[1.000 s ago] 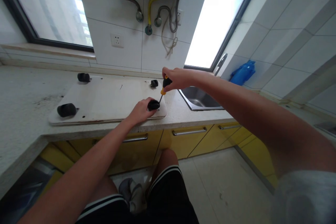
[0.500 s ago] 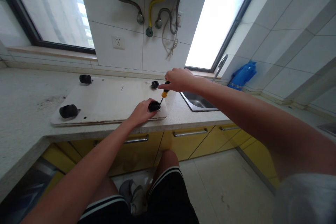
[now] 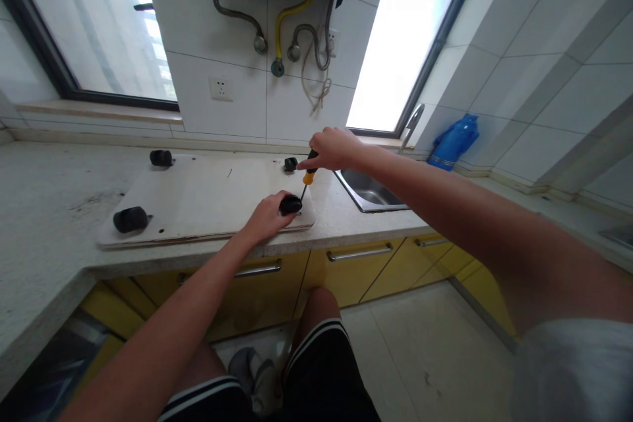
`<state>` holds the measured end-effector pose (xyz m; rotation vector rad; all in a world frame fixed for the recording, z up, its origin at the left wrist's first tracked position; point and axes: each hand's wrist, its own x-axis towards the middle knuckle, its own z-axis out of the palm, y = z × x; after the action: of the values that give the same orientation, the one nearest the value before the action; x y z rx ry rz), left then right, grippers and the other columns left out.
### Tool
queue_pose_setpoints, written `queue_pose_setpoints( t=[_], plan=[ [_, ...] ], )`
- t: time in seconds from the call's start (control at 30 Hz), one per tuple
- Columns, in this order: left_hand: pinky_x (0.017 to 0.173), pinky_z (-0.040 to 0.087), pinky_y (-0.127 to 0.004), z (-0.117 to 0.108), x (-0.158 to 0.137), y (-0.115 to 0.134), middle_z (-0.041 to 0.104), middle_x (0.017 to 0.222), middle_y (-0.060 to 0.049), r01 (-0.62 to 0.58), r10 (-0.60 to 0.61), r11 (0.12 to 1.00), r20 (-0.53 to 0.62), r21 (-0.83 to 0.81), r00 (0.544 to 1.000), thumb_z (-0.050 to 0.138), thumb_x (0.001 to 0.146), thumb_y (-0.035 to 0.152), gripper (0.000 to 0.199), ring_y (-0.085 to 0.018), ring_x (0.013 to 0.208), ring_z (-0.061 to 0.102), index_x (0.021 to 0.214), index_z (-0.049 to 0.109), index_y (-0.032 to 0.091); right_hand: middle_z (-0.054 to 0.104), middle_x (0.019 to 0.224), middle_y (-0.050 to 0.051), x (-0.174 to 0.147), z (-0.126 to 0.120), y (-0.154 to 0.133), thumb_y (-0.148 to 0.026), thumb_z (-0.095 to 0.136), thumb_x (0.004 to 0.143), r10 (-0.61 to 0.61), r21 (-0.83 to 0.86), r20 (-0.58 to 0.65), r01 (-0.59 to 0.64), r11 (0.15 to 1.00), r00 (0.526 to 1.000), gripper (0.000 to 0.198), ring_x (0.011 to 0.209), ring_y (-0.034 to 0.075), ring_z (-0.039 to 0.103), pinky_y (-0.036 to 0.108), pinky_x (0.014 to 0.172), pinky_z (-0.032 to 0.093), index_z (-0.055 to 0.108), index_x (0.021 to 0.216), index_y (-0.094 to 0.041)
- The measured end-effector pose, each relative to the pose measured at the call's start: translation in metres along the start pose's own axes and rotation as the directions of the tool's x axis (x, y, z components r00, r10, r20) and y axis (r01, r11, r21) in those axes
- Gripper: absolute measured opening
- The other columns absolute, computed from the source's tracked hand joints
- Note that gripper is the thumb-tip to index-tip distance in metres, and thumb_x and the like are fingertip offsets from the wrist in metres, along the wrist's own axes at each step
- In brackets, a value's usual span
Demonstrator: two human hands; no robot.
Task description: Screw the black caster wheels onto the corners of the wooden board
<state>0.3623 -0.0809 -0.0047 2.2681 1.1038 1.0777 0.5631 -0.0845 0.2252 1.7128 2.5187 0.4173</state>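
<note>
A white board [image 3: 198, 201] lies on the countertop with a black caster [image 3: 131, 219] at its near left corner and another black caster [image 3: 161, 158] at its far left. My left hand [image 3: 267, 216] is closed around the near right caster [image 3: 290, 204], steadying it against the board. In my right hand [image 3: 332, 148] is a screwdriver [image 3: 309, 175] with a black and yellow handle, gripped from above. Its shaft slants down to the base of that caster; the exact contact is too small to see. Just left of my right fingers stands the far right caster [image 3: 290, 164].
To the right, a steel sink [image 3: 368, 201] with a faucet [image 3: 413, 122] is set into the counter [image 3: 49, 191]. A blue bundle [image 3: 453, 142] leans in the corner. Hoses [image 3: 237, 10] hang on the wall, and yellow cabinets [image 3: 346, 273] stand below.
The view has shifted slightly. Both hands keep nearly the same place on the caster and screwdriver; no other movement of things is visible.
</note>
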Motion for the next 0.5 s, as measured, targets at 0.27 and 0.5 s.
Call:
queue_pose_setpoints(
  t=[0.27,0.5],
  plan=[
    [0.096,0.061,-0.048,0.000,0.000,-0.001,0.083,0.122,-0.014,0.000,0.000,1.000,-0.001,-0.001,1.000,0.076,0.091,0.043,0.044,-0.036,0.108,0.079,0.129,0.071,0.022,0.081,0.117,0.016,-0.003,0.001,0.004,-0.055,0.082,0.097,-0.090,0.051,0.086,0.086,0.995,0.992,0.049,0.106,0.032,0.073,0.040,0.082,0.049,0.072,0.130,-0.020],
    [0.091,0.061,-0.047,0.000,0.000,0.000,0.083,0.120,-0.014,0.012,-0.012,1.000,0.003,0.025,1.000,0.075,0.091,0.043,0.045,-0.036,0.104,0.079,0.130,0.071,0.022,0.081,0.121,0.014,-0.004,-0.003,-0.006,-0.048,0.095,0.085,-0.188,0.066,0.122,0.181,0.981,0.974,0.058,0.107,0.031,0.072,0.038,0.081,0.048,0.072,0.132,-0.022]
  ],
)
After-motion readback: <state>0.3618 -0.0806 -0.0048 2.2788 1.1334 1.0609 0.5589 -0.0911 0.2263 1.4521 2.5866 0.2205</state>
